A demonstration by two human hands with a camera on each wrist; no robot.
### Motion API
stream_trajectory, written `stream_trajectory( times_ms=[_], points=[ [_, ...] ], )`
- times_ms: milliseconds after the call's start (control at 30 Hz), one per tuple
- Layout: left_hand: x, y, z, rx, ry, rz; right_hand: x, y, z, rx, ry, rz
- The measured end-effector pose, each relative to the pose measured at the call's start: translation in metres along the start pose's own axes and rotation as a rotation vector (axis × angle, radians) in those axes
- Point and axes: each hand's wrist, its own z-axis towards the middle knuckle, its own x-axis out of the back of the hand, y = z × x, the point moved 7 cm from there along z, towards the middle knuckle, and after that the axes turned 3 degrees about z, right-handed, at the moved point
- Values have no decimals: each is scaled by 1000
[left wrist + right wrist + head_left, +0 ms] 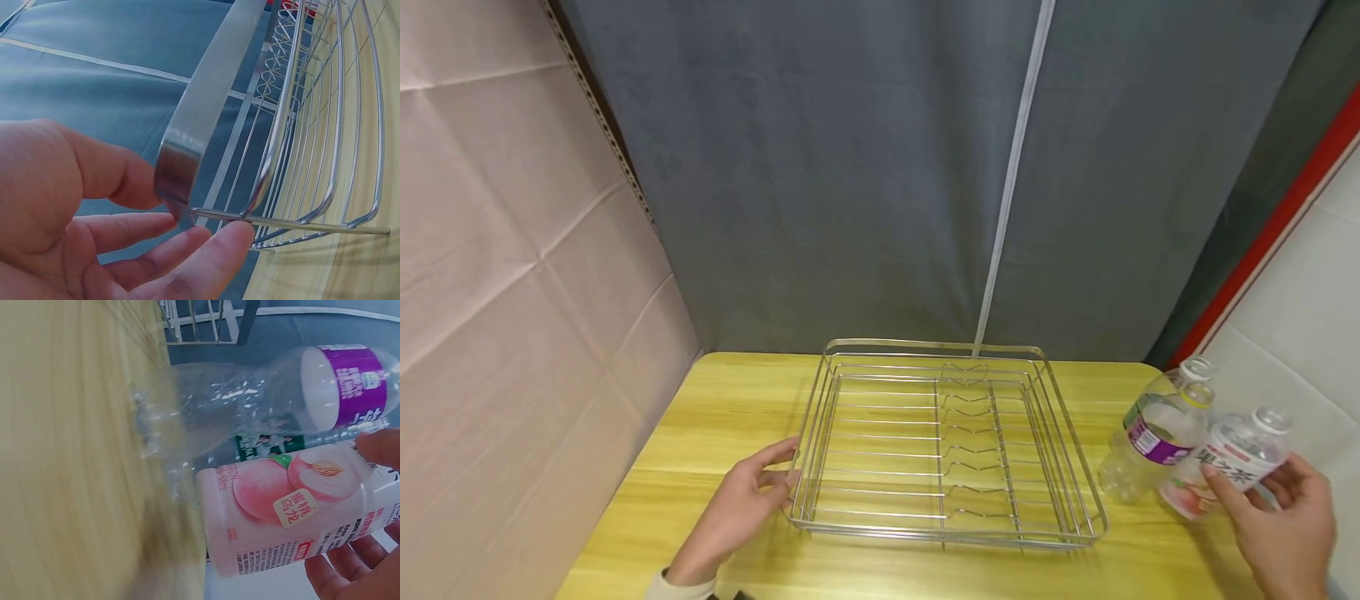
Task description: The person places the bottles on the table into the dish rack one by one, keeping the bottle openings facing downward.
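Observation:
A silver wire dish rack (880, 483) sits on the wooden table, with wavy dividers across its right half. My left hand (741, 508) holds its left side near the front corner; in the left wrist view, thumb and fingers (231, 250) lie about the flat metal rim (206, 94). On the right, my right hand (1285, 517) grips a clear drink bottle with a pink peach label (281, 506), thumb on one side and fingers on the other. The bottle has no cap and leans slightly. Beside it stands a clear bottle with a purple label (359, 384).
Behind the purple-labelled bottle is another clear bottle with a green label (269, 445), partly hidden. A dark grey curtain (850, 183) hangs behind the table (722, 400). Pale cloth (512, 333) lines the left, and a white panel with a red edge (1285, 200) stands at right.

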Motion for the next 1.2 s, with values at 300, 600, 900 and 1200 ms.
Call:
stream_trajectory(
  times_ms=[300,600,900,1200],
  points=[
    [7,5,0,-34,52,99,4,-25,-10,102,15,73],
    [15,11,-3,-36,77,174,9,-51,-24,184,41,73],
    [18,16,-6,-33,89,167,13,-79,-40,305,47,141],
    [20,21,-9,-56,104,159,20,-95,-53,378,93,174]
  ],
)
